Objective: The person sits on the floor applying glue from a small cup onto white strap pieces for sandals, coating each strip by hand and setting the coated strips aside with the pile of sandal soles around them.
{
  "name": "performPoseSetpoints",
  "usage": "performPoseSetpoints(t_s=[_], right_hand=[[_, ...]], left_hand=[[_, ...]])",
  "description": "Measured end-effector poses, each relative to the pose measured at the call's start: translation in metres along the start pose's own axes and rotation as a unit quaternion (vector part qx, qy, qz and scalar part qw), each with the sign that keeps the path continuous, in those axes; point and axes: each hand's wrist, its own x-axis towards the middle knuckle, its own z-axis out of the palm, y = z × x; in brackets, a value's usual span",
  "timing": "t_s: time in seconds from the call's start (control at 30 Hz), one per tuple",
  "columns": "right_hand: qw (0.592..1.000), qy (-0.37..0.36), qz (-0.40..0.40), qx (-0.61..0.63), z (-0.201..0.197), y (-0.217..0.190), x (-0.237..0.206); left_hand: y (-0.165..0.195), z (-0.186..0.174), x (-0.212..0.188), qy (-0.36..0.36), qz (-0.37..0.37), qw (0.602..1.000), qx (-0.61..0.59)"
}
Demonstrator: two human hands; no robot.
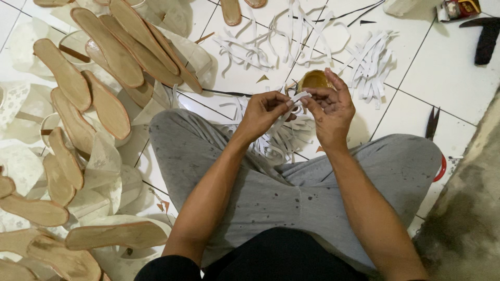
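Both hands — left hand (264, 110), right hand (330, 106) — pinch one white strip (298, 98) above the lap; cut strips (312, 44) lie loose on floor, tan soles (107, 57) heaped unstrapped — seemingly early stage.

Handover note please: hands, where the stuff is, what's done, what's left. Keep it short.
Left hand and right hand: both pinch one white strip between them, above the lap.
Loose white strips lie spread on the tiled floor ahead; more lie under the hands. A small yellow tub sits just behind the right hand.
Tan sandal soles are piled to the left, none with a strip on it.
Scissors lie on the floor to the right.
Done: strips are cut. Left: strips not yet on soles.
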Motion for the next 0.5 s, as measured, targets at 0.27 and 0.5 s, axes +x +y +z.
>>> performPoseSetpoints(t_s=[0.27, 0.5], right_hand=[[1.0, -0.017, 0.016, -0.01, -0.0041, 0.0017, 0.0025], [0.999, -0.031, 0.011, -0.013, -0.0022, 0.0025, 0.0029]], left_hand=[[0.0122, 0.006, -0.0054, -0.01, -0.024, 1.0, 0.008], [0.0054, 0.0088, -0.0046, -0.022, 0.08, 0.985, 0.152]])
